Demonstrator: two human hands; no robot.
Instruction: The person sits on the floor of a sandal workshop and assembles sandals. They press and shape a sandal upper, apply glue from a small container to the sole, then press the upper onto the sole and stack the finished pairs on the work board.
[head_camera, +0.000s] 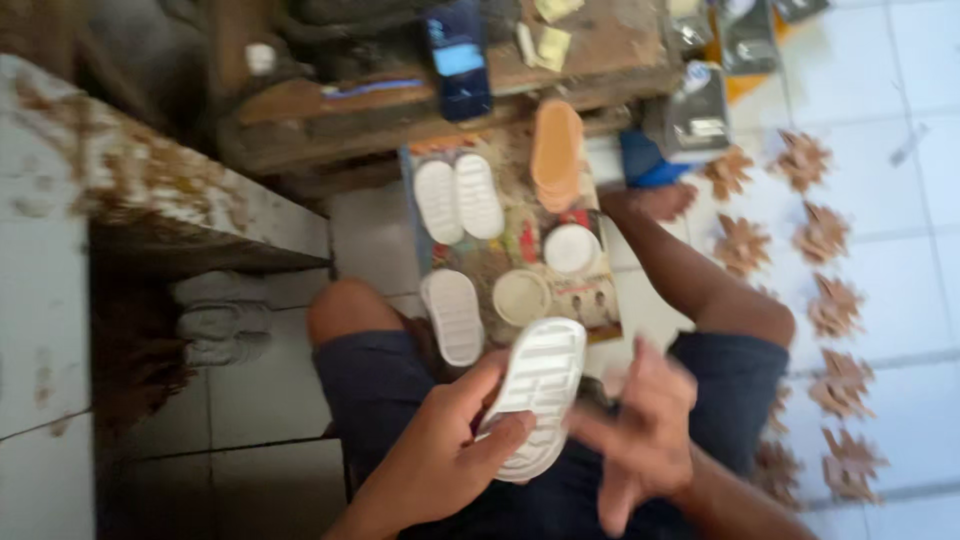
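Left hand (440, 460): at 6 o'clock, wrapped around the lower end of a white ribbed mould (535, 393), thumb across its face, fingers beneath.
Right hand (640, 435): at 5 o'clock, blurred, fingers spread and loose, just beside the mould's right edge; contact unclear.
White ribbed mould: oval, tilted, held above the lap at centre-bottom.
Board (515, 235): at 12 o'clock from the hands, on the floor between the knees, carrying 3 more white oval moulds (458, 200), 2 round white pieces (572, 250) and a tan stack (556, 152).
Brown leaf shapes (822, 233): at 3 o'clock, laid in rows on the white tiled floor (900, 80).
Wooden bench (400, 90): at 11 o'clock, cluttered.
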